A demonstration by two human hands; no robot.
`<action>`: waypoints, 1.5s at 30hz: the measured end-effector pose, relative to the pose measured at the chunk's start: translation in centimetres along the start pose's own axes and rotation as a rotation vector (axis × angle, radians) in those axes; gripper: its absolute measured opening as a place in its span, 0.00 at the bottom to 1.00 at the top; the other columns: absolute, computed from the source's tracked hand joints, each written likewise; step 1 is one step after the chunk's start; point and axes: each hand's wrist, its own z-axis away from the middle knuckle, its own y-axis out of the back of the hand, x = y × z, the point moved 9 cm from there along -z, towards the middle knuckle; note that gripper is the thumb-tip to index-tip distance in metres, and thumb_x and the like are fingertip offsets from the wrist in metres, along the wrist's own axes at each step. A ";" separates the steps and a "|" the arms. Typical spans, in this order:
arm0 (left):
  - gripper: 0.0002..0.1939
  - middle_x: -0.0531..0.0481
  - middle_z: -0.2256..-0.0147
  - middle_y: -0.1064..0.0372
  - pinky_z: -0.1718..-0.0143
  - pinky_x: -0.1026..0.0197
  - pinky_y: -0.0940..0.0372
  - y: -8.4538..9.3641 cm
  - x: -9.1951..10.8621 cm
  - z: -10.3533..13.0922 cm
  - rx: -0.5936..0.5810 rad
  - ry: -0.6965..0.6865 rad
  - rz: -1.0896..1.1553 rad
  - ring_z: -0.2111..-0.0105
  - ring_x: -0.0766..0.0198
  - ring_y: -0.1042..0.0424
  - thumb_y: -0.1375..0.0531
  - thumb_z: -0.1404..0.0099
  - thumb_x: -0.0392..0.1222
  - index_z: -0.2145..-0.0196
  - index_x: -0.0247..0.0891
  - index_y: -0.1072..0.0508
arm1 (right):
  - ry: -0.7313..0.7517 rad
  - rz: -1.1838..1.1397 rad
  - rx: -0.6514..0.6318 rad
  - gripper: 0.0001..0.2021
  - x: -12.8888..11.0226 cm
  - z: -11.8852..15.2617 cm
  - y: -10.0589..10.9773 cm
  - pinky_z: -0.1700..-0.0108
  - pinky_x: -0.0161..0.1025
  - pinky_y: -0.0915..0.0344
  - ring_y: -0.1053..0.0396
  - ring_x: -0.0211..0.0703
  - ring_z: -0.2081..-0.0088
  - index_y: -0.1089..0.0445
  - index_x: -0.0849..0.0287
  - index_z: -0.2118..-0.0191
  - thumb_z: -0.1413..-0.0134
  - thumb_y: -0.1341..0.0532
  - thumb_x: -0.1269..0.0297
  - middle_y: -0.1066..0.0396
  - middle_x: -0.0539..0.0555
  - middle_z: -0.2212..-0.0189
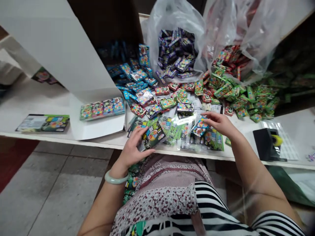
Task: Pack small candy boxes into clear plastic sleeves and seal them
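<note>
My left hand is closed on a flat green and black printed packet at the table's front edge. To the right, my right hand pinches a small blue packet above clear plastic bags and green printed sheets. Just behind, a purple packet lies on the pile. Loose blue packets, red packets and green packets are heaped beyond both hands.
An open bag of purple packets and a bag with red ones stand behind. Left is a white box holding a packet row, beside a flat printed pack. A black tape dispenser sits right.
</note>
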 end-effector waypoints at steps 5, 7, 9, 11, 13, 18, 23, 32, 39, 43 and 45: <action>0.43 0.40 0.44 0.36 0.40 0.42 0.35 -2.9 2.3 -2.0 -0.090 -0.138 -0.145 0.43 0.47 0.33 0.34 0.42 0.61 0.34 0.44 0.40 | 0.029 0.427 0.228 0.29 2.6 2.1 1.7 0.50 0.56 0.31 0.27 0.58 0.56 0.31 0.60 0.43 0.43 0.37 0.46 0.25 0.64 0.51; 0.43 0.39 0.44 0.36 0.42 0.43 0.34 -3.2 3.2 -2.4 -0.076 -0.189 -0.189 0.44 0.47 0.33 0.34 0.41 0.61 0.34 0.45 0.42 | 0.100 0.529 0.248 0.34 2.2 2.8 0.9 0.43 0.60 0.36 0.33 0.65 0.44 0.34 0.62 0.40 0.47 0.35 0.45 0.31 0.68 0.44; 0.44 0.39 0.44 0.37 0.42 0.43 0.33 -3.5 3.8 -2.6 -0.070 -0.234 -0.205 0.44 0.47 0.32 0.34 0.41 0.61 0.33 0.46 0.43 | 0.131 0.598 0.207 0.39 2.1 3.3 -0.5 0.40 0.63 0.39 0.39 0.69 0.39 0.36 0.62 0.39 0.52 0.31 0.44 0.35 0.70 0.40; 0.46 0.39 0.44 0.37 0.42 0.43 0.34 -4.0 4.3 -2.6 -0.088 -0.271 -0.202 0.44 0.47 0.33 0.33 0.41 0.60 0.32 0.46 0.45 | 0.137 0.624 0.190 0.38 1.9 3.9 -1.5 0.40 0.65 0.39 0.38 0.70 0.39 0.35 0.62 0.40 0.54 0.30 0.47 0.35 0.70 0.41; 0.46 0.38 0.43 0.38 0.42 0.42 0.35 -4.6 4.6 -2.5 -0.110 -0.288 -0.199 0.44 0.46 0.33 0.33 0.41 0.59 0.31 0.45 0.47 | 0.192 0.568 0.215 0.34 0.8 4.7 -1.7 0.41 0.64 0.38 0.36 0.68 0.41 0.34 0.61 0.41 0.52 0.31 0.51 0.32 0.69 0.43; 0.48 0.37 0.40 0.40 0.39 0.41 0.38 -5.1 5.6 -2.2 -0.109 -0.377 -0.192 0.41 0.45 0.36 0.32 0.41 0.57 0.31 0.45 0.49 | 0.575 0.341 -0.040 0.31 -5.9 7.1 -3.1 0.38 0.60 0.40 0.39 0.60 0.37 0.39 0.52 0.36 0.44 0.35 0.56 0.37 0.62 0.38; 0.48 0.35 0.40 0.39 0.40 0.41 0.38 -5.2 6.3 -2.1 -0.130 -0.457 -0.204 0.40 0.44 0.36 0.32 0.41 0.57 0.30 0.45 0.49 | 0.656 0.543 -0.304 0.30 -9.5 7.6 -5.2 0.41 0.61 0.36 0.38 0.62 0.39 0.37 0.53 0.36 0.44 0.35 0.62 0.38 0.64 0.38; 0.48 0.37 0.40 0.39 0.40 0.40 0.37 -6.1 6.0 -2.1 -0.293 -0.407 -0.105 0.40 0.44 0.36 0.32 0.43 0.60 0.31 0.45 0.46 | 0.682 0.824 -0.419 0.25 -10.4 6.1 -6.3 0.47 0.58 0.31 0.34 0.63 0.47 0.28 0.63 0.45 0.50 0.31 0.63 0.32 0.67 0.46; 0.48 0.37 0.40 0.39 0.39 0.38 0.39 -6.2 5.5 -2.9 -0.266 -0.343 -0.077 0.40 0.44 0.37 0.31 0.45 0.60 0.32 0.45 0.44 | 0.662 0.740 -0.373 0.27 -10.5 5.0 -6.5 0.46 0.62 0.33 0.34 0.65 0.46 0.30 0.60 0.44 0.50 0.29 0.60 0.32 0.67 0.46; 0.47 0.38 0.41 0.39 0.39 0.40 0.37 -6.0 5.2 -2.6 -0.154 -0.290 -0.108 0.40 0.46 0.36 0.32 0.44 0.61 0.33 0.44 0.44 | 0.620 0.464 -0.295 0.34 -9.7 4.9 -6.4 0.39 0.63 0.37 0.40 0.63 0.38 0.35 0.54 0.40 0.51 0.28 0.49 0.38 0.64 0.40; 0.47 0.38 0.42 0.39 0.40 0.41 0.37 -5.7 5.2 -2.4 -0.069 -0.259 -0.150 0.41 0.46 0.36 0.32 0.44 0.60 0.33 0.43 0.44 | 0.539 0.352 -0.179 0.29 -8.5 5.1 -6.1 0.37 0.64 0.40 0.43 0.62 0.35 0.34 0.51 0.42 0.46 0.32 0.46 0.41 0.63 0.37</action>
